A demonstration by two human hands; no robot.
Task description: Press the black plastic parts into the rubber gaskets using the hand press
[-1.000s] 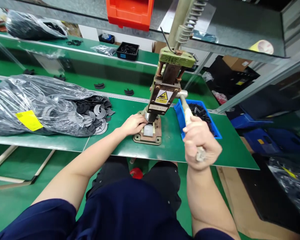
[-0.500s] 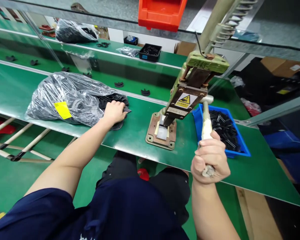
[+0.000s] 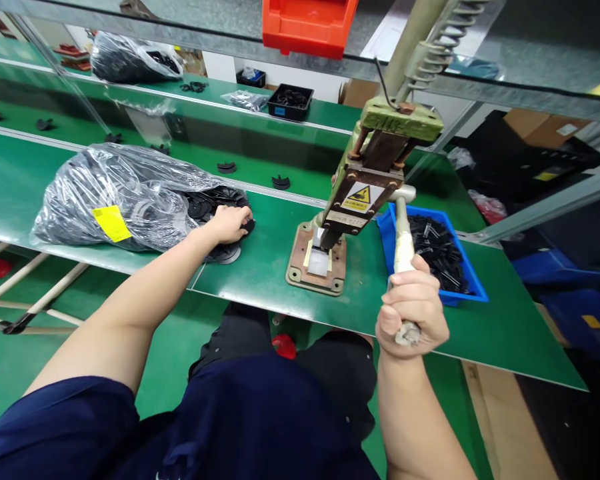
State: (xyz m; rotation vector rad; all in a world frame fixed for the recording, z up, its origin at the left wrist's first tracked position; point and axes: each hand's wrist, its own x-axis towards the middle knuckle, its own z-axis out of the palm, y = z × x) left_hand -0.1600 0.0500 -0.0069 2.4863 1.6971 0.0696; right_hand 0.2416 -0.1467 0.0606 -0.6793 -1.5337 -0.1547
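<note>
My right hand [image 3: 414, 307] is wrapped round the wrapped lever handle [image 3: 404, 243] of a hand press [image 3: 363, 180]. The lever points down towards me, beside the press body. My left hand [image 3: 227, 225] lies at the mouth of a clear plastic bag [image 3: 115, 200] full of flat black curved parts. Its fingers are bent over a black part [image 3: 250, 227], mostly hidden under the fingertips. More black parts [image 3: 207, 203] spill from the bag mouth around the hand. Under the press ram, a small pale metal block [image 3: 319, 263] sits on the base plate [image 3: 295, 275].
A blue bin [image 3: 480, 287] of black pieces stands right of the press. Black curved parts [image 3: 281, 182] lie spaced along the green strip behind the bench. An orange bin [image 3: 310, 27] sits on the shelf above. Another bag [image 3: 130, 60] and a black tray [image 3: 290, 103] are farther back.
My left hand has shifted slightly at the bag mouth and its fingers have curled in over the black parts. My right hand keeps its hold on the lever. The view has shifted a little.
</note>
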